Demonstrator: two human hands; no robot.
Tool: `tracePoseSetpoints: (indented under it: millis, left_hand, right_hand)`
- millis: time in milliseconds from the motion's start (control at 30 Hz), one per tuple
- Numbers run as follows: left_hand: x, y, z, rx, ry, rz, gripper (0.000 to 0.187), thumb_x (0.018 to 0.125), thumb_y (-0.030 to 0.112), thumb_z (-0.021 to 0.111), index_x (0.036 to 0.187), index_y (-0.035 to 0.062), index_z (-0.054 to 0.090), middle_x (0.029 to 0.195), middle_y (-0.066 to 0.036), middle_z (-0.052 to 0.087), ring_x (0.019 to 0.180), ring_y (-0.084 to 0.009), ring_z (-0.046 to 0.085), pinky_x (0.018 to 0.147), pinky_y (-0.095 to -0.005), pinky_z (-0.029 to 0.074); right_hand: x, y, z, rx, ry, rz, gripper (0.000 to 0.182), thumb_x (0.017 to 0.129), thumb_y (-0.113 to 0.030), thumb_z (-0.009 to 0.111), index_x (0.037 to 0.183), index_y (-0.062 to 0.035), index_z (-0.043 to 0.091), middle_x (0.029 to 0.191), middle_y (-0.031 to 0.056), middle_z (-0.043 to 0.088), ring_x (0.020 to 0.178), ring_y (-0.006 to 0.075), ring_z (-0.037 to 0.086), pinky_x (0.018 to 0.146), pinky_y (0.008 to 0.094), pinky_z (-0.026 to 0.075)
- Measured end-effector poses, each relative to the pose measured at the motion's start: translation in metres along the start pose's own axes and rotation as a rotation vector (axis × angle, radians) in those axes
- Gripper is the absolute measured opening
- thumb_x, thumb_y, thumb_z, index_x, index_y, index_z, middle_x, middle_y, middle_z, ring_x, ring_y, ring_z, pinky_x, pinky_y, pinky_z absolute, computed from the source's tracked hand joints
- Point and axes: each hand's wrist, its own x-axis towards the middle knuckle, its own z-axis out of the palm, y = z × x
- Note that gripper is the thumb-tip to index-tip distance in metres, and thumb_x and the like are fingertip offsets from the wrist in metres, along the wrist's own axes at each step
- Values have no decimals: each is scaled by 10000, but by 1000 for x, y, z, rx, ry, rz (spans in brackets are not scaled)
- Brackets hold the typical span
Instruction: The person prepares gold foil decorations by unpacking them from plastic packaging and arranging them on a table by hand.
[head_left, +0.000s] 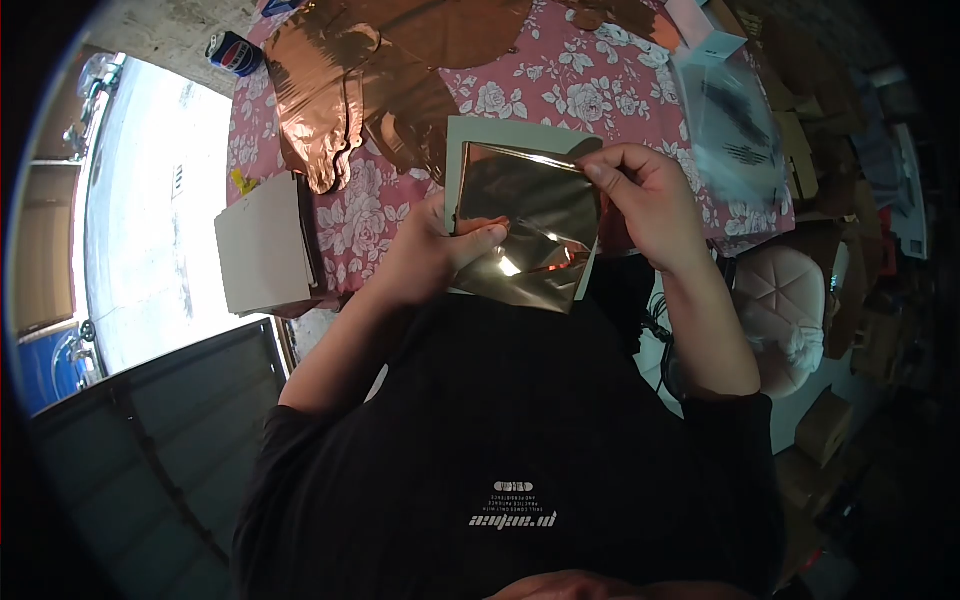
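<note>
A shiny gold foil sheet lies over a pale card, both held up in front of my chest. My left hand grips them at the left side, its thumb pressed on the foil and its other fingers hidden behind. At the upper right corner of the foil, my right hand pinches the edge between thumb and forefinger. The card shows as a border above and beside the foil, whose surface is creased at the lower right.
Copper-coloured sheets cover part of the floral tablecloth. A stack of cards stands at the table's left edge, a blue can behind it. Clear plastic bags lie at the right, near a padded stool.
</note>
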Motion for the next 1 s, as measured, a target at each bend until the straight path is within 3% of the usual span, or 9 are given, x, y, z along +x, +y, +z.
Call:
tracePoseSetpoints:
  millis: [267,367,567,667,733,833,933,1000]
  left_hand:
    - [-2,-3,-3,45,-16,3,292,1051,51,754,1333,21,687,1222,-26,765,1097,-105,702,1000,-315,563]
    - [-1,-6,-3,-60,-12,7,304,1054,46,747,1350,14,684,1255,-31,761,1144,-111,699,1053,-324,549]
    - [-3,-7,-1,-29,-3,-3,311,1055,35,739,1359,13,682,1296,-42,755,1197,-124,692,1116,-342,527]
    - [-3,-8,4,-87,26,45,295,1061,53,734,1350,14,689,1250,-55,763,1145,-128,708,1055,-338,558]
    - [-4,-5,3,-148,52,-114,273,1058,67,738,1323,12,705,1181,-62,773,1073,-132,723,967,-330,582]
    - [-2,-10,-2,-245,-1,-90,251,1057,71,733,1299,8,717,1124,-60,775,1019,-132,727,900,-326,590]
    - [-4,-4,-8,-277,-50,-120,268,1033,24,725,1299,4,694,1183,-83,762,1038,-169,742,924,-351,607]
    - [-2,-6,-7,-283,-52,-91,265,1032,18,717,1295,2,694,1170,-81,759,1027,-171,742,915,-355,609]
  right_hand:
    - [3,-5,-6,77,-137,68,202,1008,62,743,1206,42,710,1078,59,772,994,105,724,893,274,591]
    - [8,-1,-6,-66,-74,80,166,1016,48,741,1178,40,707,1054,53,773,974,101,722,867,270,589]
    - [4,-17,12,-47,-63,-10,174,1010,34,760,1177,35,711,1091,95,805,950,106,727,845,267,588]
    - [8,-13,14,6,-99,37,192,1000,28,777,1180,24,712,1096,110,812,927,108,731,819,260,587]
    - [11,-6,12,-43,-94,14,169,1005,16,780,1165,23,726,1059,93,809,911,109,736,819,256,591]
    - [12,-12,14,-103,-98,85,135,1016,6,774,1143,35,741,1004,70,797,889,105,731,830,255,594]
    - [14,-10,16,-93,-96,39,92,1031,-2,758,1110,45,758,996,49,782,872,101,720,829,254,595]
    - [17,-7,21,-36,-15,-58,177,1021,11,765,1187,51,719,1015,60,780,866,105,720,814,253,595]
